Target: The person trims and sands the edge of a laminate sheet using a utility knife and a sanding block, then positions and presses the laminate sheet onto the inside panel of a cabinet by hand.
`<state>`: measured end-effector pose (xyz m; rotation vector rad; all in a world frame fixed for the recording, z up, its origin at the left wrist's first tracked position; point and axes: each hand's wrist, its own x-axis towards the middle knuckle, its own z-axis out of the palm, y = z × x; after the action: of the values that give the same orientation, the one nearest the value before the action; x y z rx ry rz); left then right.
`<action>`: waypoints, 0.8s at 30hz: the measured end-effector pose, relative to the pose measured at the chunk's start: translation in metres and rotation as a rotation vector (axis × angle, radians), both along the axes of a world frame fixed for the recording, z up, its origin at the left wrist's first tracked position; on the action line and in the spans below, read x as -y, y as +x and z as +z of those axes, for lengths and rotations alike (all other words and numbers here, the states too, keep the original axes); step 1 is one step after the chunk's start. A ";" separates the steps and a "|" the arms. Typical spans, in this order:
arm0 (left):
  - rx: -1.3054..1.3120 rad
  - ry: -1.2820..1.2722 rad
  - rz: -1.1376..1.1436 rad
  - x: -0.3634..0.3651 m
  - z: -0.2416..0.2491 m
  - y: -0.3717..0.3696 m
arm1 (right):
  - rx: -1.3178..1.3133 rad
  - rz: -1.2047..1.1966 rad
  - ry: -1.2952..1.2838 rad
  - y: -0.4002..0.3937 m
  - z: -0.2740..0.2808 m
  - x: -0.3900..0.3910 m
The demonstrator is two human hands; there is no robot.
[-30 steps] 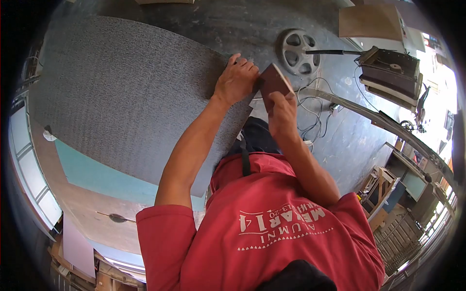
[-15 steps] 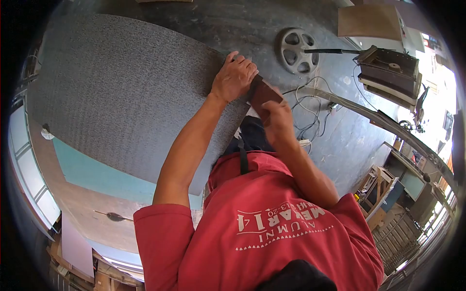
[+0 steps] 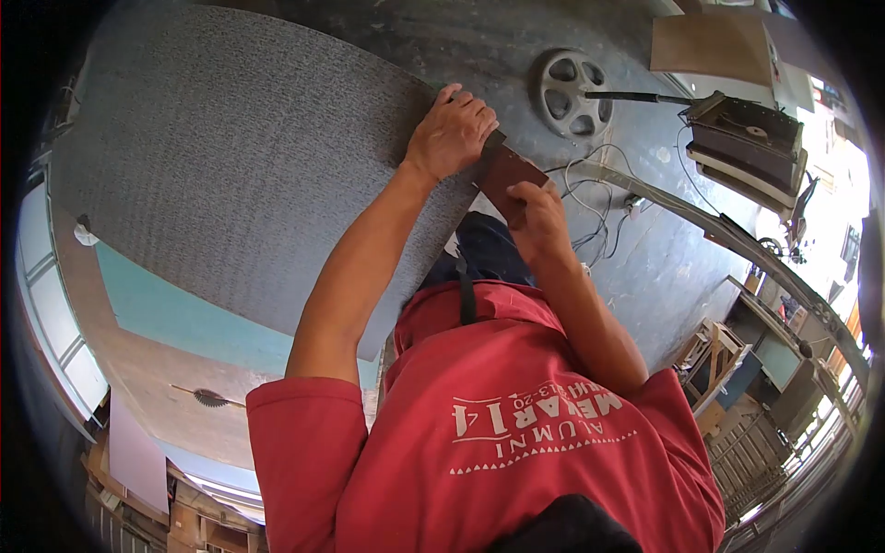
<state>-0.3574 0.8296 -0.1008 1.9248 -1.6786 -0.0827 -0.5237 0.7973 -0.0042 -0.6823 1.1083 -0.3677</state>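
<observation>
A large grey textured panel [image 3: 249, 157] fills the upper left. My left hand [image 3: 452, 132] is closed over its right-hand edge near the corner, fingers curled and knuckles up. Just beside it, my right hand [image 3: 539, 219] grips a flat reddish-brown piece [image 3: 509, 177] with the thumb on top. The far end of this piece meets the panel's edge close to my left fingers. What lies beneath my left fingers is hidden.
Below the panel is a teal and brown table surface [image 3: 184, 304] with a toothed saw blade [image 3: 210, 397]. A spoked handwheel [image 3: 575, 94], loose cables [image 3: 604, 207] and a boxy machine part [image 3: 745, 147] are to the right. Wooden frames [image 3: 714, 359] stand at lower right.
The view has shifted slightly. My right hand, blurred before, now shows sharply, a little lower on the brown piece, and more of that piece is visible. My left hand stays at the panel's edge.
</observation>
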 end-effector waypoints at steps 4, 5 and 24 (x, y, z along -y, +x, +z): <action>0.042 0.000 0.009 0.001 -0.003 -0.002 | -0.054 -0.007 0.014 0.016 0.007 0.004; 0.046 0.005 0.017 0.001 -0.002 -0.002 | -0.031 0.016 0.021 0.015 0.014 0.004; -1.016 -0.296 0.428 -0.044 0.053 -0.059 | 0.529 -0.005 0.155 -0.056 0.085 0.077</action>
<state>-0.4169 0.8734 -0.0480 1.5407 -0.5640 -0.5131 -0.5797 0.7201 0.0804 -0.4094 0.6267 -0.4305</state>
